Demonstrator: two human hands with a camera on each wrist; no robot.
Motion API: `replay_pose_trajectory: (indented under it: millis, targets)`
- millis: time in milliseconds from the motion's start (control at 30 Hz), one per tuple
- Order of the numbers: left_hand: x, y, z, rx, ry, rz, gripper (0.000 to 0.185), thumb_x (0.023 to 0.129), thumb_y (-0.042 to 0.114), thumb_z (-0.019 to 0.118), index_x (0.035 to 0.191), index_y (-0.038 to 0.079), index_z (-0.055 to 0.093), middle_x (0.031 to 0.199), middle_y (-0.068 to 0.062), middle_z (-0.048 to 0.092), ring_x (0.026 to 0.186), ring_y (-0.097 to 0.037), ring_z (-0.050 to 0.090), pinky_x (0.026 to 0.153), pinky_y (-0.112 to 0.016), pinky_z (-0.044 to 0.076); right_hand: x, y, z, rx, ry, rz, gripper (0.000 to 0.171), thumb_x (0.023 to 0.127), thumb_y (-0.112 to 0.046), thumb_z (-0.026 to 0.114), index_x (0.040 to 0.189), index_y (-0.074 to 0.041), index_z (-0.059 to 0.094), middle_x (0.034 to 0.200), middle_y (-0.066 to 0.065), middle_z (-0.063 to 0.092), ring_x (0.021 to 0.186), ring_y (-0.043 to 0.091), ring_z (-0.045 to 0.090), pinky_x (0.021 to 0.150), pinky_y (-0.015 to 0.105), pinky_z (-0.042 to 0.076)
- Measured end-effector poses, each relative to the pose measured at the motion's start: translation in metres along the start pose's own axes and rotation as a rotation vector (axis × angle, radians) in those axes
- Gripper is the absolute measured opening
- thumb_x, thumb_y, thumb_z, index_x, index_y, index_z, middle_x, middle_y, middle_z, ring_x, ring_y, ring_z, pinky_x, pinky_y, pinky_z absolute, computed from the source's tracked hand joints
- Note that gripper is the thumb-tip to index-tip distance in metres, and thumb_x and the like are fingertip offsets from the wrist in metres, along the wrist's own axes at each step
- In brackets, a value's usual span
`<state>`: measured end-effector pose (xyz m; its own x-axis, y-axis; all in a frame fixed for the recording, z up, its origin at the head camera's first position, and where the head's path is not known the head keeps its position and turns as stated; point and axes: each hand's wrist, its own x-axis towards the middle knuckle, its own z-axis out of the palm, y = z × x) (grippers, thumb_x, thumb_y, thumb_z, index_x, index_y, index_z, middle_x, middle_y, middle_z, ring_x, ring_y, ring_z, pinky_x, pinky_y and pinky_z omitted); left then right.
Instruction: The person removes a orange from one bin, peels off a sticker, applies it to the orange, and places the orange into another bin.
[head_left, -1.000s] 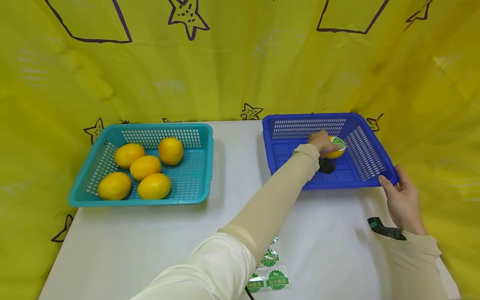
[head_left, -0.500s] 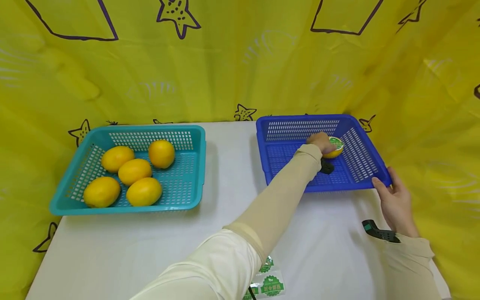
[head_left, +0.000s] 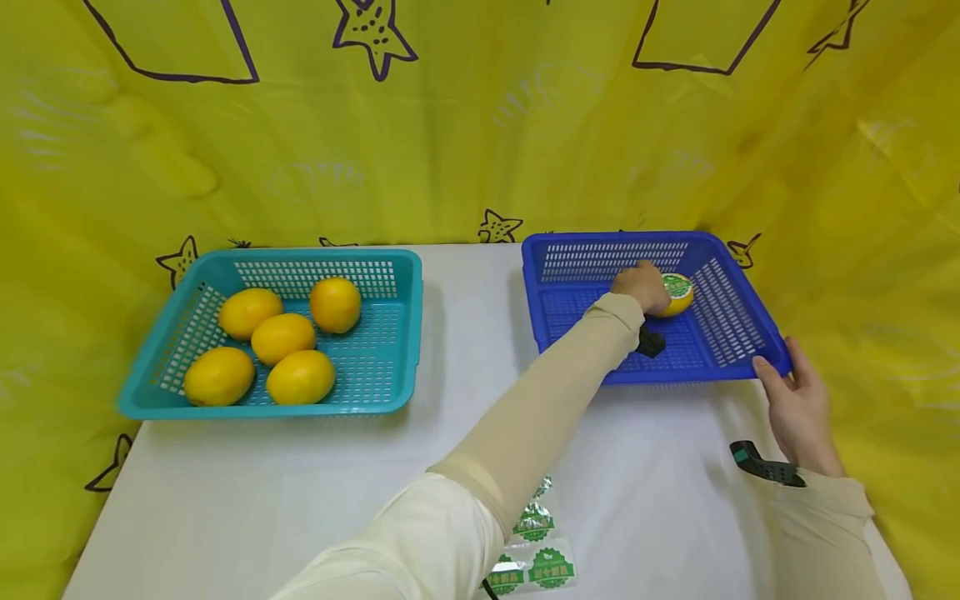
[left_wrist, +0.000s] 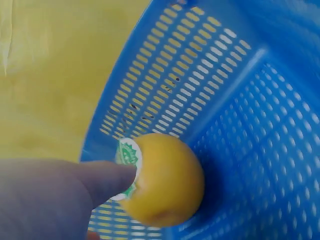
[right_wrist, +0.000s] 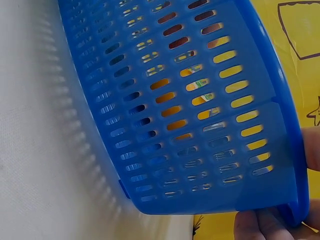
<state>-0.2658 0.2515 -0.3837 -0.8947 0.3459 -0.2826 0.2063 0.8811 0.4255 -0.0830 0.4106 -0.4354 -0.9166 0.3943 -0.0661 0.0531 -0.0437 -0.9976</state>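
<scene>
From the head camera, the left hand (head_left: pixel 641 286) reaches across into the blue basket (head_left: pixel 731 329) and rests on an orange (head_left: pixel 675 296) that bears a green and white sticker (head_left: pixel 678 287); the fruit lies on the basket floor toward the far right side. The right hand (head_left: pixel 797 404) grips the near right corner of the blue basket, fingers curled at its rim. To the left, well apart, a teal basket (head_left: pixel 393 333) holds five more oranges (head_left: pixel 283 337). A strip of green stickers (head_left: pixel 534 550) lies on the white table (head_left: pixel 300 492) at the near edge. In the left wrist view, one finger (left_wrist: pixel 107 179) presses on the sticker (left_wrist: pixel 128 159) stuck to the orange (left_wrist: pixel 167 182), which sits against the slotted blue wall (left_wrist: pixel 200 85); the other fingers cannot be made out. In the right wrist view, the basket's wall (right_wrist: pixel 190 125) fills the frame, and fingertips (right_wrist: pixel 260 225) hold its rim at the lower right; bits of orange and green show through the slots.
</scene>
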Motion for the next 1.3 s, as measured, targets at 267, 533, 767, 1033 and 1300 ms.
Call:
replay_pose_trajectory:
  millis: [267, 533, 767, 1033, 1300]
  targets:
    - [-0.05, -0.025, -0.019, 0.122, 0.149, 0.242, 0.061, 0.091, 0.051, 0.062, 0.141, 0.021, 0.042, 0.119, 0.005, 0.054, 0.104, -0.011, 0.052, 0.082, -0.027, 0.047, 0.002, 0.002, -0.002, 0.012, 0.01, 0.011, 0.077, 0.1, -0.013, 0.055, 0.157, -0.019, 0.002, 0.162, -0.003, -0.001, 0.141, 0.009, 0.022, 0.094, 0.01, 0.029]
    - [-0.119, -0.081, -0.022, 0.226, 0.206, 0.481, 0.073, 0.096, 0.047, 0.056, 0.152, 0.007, 0.029, 0.148, -0.006, 0.04, 0.136, -0.018, 0.036, 0.111, -0.031, 0.028, -0.004, -0.006, 0.004, -0.209, 0.064, 0.005, 0.071, 0.104, -0.025, 0.047, 0.156, -0.019, -0.001, 0.161, -0.008, -0.005, 0.145, 0.013, -0.001, 0.109, 0.023, 0.007]
    - [-0.175, -0.142, -0.026, 0.24, 0.315, 0.557, 0.073, 0.094, 0.044, 0.063, 0.149, 0.005, 0.035, 0.147, -0.012, 0.041, 0.137, -0.025, 0.033, 0.112, -0.042, 0.026, -0.03, -0.016, 0.052, -0.437, 0.21, -0.325, 0.051, 0.098, -0.014, 0.056, 0.147, -0.008, 0.043, 0.155, -0.001, 0.03, 0.143, 0.011, 0.019, 0.114, 0.026, 0.009]
    - [-0.237, -0.267, -0.05, 0.065, 0.633, 0.55, 0.06, 0.088, 0.02, 0.074, 0.136, -0.003, 0.047, 0.136, -0.019, 0.049, 0.126, -0.033, 0.044, 0.108, -0.044, 0.032, -0.084, -0.036, 0.175, -0.361, -0.217, -0.73, 0.047, 0.083, 0.015, 0.065, 0.128, 0.011, 0.053, 0.136, 0.026, 0.048, 0.135, 0.023, 0.037, 0.11, 0.027, 0.024]
    - [-0.296, -0.378, -0.077, -0.039, 0.952, 0.382, 0.051, 0.087, 0.013, 0.067, 0.13, -0.009, 0.05, 0.129, -0.024, 0.054, 0.117, -0.04, 0.05, 0.099, -0.051, 0.039, -0.089, -0.018, 0.26, -0.349, -0.59, -0.771, 0.058, 0.083, 0.001, 0.074, 0.136, -0.004, 0.053, 0.139, 0.009, 0.051, 0.13, 0.026, 0.044, 0.107, 0.038, 0.033]
